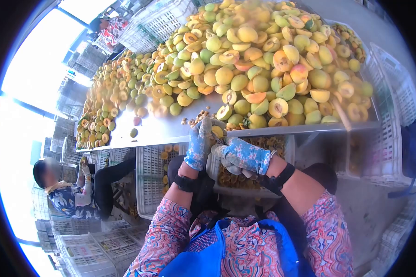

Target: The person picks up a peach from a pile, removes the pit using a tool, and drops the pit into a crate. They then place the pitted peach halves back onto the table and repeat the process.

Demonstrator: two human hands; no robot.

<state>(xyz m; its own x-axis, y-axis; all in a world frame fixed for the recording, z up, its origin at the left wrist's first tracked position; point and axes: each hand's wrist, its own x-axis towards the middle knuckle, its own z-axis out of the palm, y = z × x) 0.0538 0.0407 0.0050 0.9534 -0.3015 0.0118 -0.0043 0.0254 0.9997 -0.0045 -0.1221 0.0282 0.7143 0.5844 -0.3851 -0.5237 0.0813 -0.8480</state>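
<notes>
No lettering, label, brand, number or sign can be read, whether on the crates (147, 182), the worktop (161, 127), the wristbands (186, 183) or the flowered gloves (250, 156).

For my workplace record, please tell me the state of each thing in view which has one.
Left hand: gloved, holding fruit piece.
Right hand: gloved, curled; grip unclear.
Fruit heap: loose, many pieces halved.
Small brown pieces: loose, piled.
Table: partly bare.
Crate by left knee: holding fruit pieces.

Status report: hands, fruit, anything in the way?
Left hand holding yellow fruit. Right hand close beside it, grip unclear. Pits and heaped fruit on metal table beyond.
</notes>
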